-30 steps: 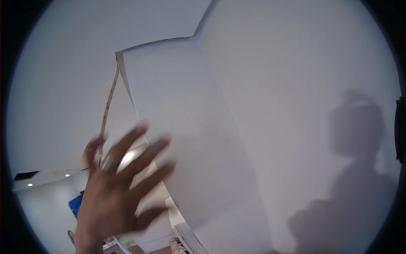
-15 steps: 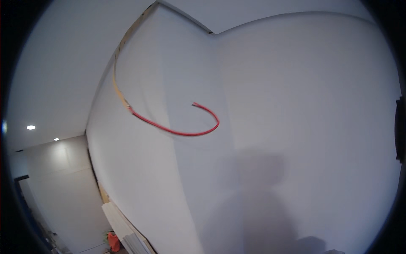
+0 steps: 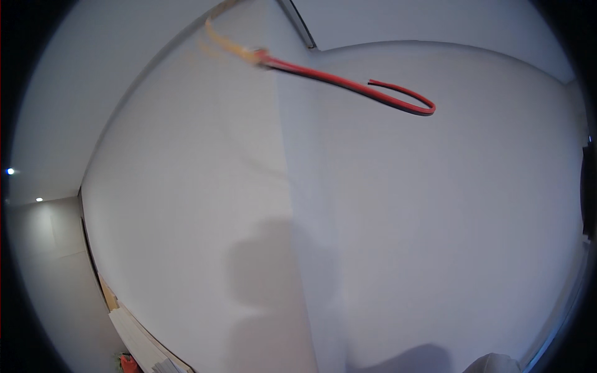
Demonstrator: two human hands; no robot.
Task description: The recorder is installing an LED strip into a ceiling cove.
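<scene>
Neither of my hands shows in the head view. A red-and-black two-core wire (image 3: 348, 82) hangs in the air before the white walls, its free end bent back in a loop. At its left end it joins a thin yellowish strip (image 3: 225, 45), which looks like an LED light strip and runs up to the ceiling edge. The joint between them is blurred. A pale grey rounded shape (image 3: 492, 363), perhaps part of my clothing, shows at the lower edge.
Two white walls meet in a corner (image 3: 301, 248), where my shadow falls. A dark groove (image 3: 297, 23) runs along the ceiling edge. At lower left, pale boards (image 3: 138, 336) lean by the wall, near an orange-red object (image 3: 129, 363).
My view has turned and come closer to the hanging wire. The wire and strip now appear higher and further right, and larger. The pale shape at the lower edge shows more.
</scene>
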